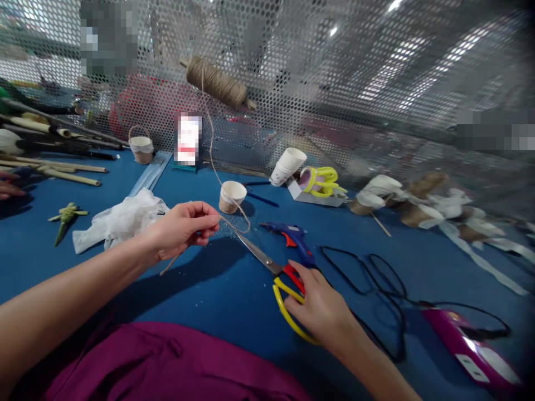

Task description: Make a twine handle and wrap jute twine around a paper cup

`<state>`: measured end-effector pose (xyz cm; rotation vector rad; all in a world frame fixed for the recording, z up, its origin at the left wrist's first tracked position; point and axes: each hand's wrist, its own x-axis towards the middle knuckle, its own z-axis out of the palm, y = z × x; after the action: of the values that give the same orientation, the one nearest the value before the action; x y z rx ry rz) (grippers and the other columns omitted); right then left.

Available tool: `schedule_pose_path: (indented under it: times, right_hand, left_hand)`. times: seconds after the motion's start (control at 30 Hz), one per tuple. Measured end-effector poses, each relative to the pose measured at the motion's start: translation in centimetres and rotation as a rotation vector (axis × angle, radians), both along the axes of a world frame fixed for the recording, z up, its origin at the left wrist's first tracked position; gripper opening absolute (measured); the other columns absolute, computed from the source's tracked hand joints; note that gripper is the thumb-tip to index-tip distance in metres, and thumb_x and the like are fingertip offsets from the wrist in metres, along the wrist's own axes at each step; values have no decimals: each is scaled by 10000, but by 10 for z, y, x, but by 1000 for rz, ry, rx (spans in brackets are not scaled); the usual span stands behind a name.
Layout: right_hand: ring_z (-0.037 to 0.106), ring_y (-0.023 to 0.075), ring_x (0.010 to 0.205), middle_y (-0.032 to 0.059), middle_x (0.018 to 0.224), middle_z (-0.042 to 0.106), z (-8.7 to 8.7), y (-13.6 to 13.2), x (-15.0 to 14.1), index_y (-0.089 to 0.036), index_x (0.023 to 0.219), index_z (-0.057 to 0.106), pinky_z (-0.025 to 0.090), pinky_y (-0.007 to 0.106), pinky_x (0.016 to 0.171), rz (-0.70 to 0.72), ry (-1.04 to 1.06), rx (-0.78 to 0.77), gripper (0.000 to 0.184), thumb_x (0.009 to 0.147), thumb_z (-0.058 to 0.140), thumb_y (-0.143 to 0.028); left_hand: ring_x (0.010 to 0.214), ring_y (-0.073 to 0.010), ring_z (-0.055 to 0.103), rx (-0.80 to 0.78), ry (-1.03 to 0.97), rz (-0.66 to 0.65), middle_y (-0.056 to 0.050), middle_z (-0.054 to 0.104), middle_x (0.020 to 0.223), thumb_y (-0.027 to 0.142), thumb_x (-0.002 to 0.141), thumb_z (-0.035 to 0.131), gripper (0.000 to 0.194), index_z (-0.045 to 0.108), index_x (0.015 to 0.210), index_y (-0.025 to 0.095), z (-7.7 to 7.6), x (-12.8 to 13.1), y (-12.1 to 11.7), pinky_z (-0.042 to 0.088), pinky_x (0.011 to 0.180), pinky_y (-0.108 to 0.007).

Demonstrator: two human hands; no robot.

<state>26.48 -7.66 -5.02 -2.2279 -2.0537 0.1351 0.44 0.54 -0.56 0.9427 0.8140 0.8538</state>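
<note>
My left hand (184,227) is closed in a pinch on a strand of brown twine (211,145). The twine runs up to a spool (217,83) mounted on the perforated metal screen. A loose end hangs below my fingers. My right hand (320,306) grips the yellow and red handles of a pair of scissors (267,262). The blades lie low over the blue table and point toward the twine near my left hand. A small paper cup (232,196) wrapped in twine stands just behind the twine loop.
A blue glue gun (292,236) with black cord (376,284) lies right of the scissors. White netting (123,220), bamboo sticks (54,167), stacked paper cups (288,165), a small basket (141,146) and twine-wrapped cups (401,200) sit around. A purple device (468,345) lies at right. Another person's fingers (8,186) show at far left.
</note>
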Motion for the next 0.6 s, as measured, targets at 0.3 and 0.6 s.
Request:
schedule_pose_path:
  times: [0.3, 0.6]
  right_hand:
    - [595, 168, 721, 66, 903, 624, 5, -3, -5, -145, 1253, 418, 486, 286, 669, -57, 923, -344, 676, 664, 608, -417]
    - [563, 201, 808, 45, 936, 589, 17, 6, -34, -197, 1166, 433, 467, 290, 663, 81, 704, -294, 705, 535, 720, -321]
  left_hand:
    - [431, -29, 417, -134, -242, 212, -22, 512, 565, 18, 815, 458, 231, 522, 601, 75, 6, -1, 8, 303, 386, -131]
    - [434, -32, 437, -173, -318, 265, -22, 514, 567, 10, 821, 455, 219, 530, 625, 69, 2, 2, 7, 322, 381, -120]
